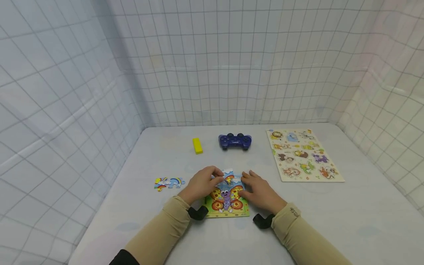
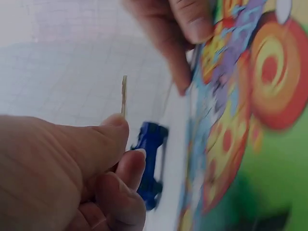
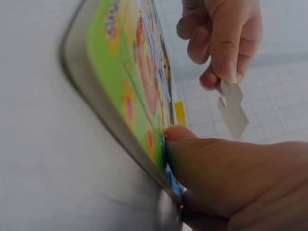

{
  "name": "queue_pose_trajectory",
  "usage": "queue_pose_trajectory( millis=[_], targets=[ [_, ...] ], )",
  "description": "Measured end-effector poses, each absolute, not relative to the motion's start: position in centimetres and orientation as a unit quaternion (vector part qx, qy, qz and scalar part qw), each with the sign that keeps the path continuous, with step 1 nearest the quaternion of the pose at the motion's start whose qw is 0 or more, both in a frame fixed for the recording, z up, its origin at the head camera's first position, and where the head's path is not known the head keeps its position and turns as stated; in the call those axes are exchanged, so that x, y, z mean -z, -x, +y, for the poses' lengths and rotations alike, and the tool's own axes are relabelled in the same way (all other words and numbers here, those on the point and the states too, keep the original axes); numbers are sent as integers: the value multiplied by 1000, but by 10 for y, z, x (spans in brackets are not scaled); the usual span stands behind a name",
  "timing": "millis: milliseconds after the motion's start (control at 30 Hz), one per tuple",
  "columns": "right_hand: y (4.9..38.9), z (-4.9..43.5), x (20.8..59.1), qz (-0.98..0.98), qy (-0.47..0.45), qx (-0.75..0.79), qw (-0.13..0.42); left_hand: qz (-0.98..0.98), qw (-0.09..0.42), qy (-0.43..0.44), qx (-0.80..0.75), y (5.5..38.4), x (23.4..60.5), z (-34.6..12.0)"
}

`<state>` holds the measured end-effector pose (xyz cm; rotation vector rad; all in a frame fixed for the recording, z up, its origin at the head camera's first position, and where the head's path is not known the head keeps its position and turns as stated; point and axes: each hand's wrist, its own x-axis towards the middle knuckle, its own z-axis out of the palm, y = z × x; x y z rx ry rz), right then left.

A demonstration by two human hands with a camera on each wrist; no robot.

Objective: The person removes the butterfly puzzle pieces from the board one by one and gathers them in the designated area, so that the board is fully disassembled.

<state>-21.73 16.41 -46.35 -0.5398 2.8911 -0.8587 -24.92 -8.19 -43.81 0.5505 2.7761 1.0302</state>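
Note:
My left hand (image 1: 204, 183) pinches a small jigsaw piece (image 3: 234, 113) between thumb and fingertips. Its pale plain side faces the right wrist view, and it appears edge-on in the left wrist view. The piece is held over the upper part of a butterfly jigsaw puzzle (image 1: 226, 206), whose butterfly picture lies in a green-bordered board. Along the puzzle's right side rests my right hand (image 1: 261, 192), its thumb (image 3: 180, 134) on the picture and its extended fingers by the upper right corner. Two joined-looking pieces, one with a rainbow (image 1: 176, 182), lie left of my left hand.
Behind the puzzle lie a yellow block (image 1: 197, 146) and a dark blue game controller (image 1: 235, 141). A cream animal puzzle board (image 1: 303, 156) occupies the back right of the white table (image 1: 357, 206). Grid-patterned white walls (image 1: 232, 66) enclose the back and sides.

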Motion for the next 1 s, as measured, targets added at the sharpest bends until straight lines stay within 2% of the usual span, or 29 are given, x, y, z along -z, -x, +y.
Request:
queue_pose_trajectory(
  millis=[300,433,767,1000],
  targets=[
    [218,165,467,946,191,259,38,927,1,-134,-350,248,440,-166],
    [218,166,466,947,196,253,41,940,-17,-120,-319,245,441,-190],
    [217,167,465,947,193,253,41,966,-12,-154,-207,245,444,-188],
    [214,166,463,948,202,245,31,967,-7,-160,-198,242,444,-186]
  ],
)
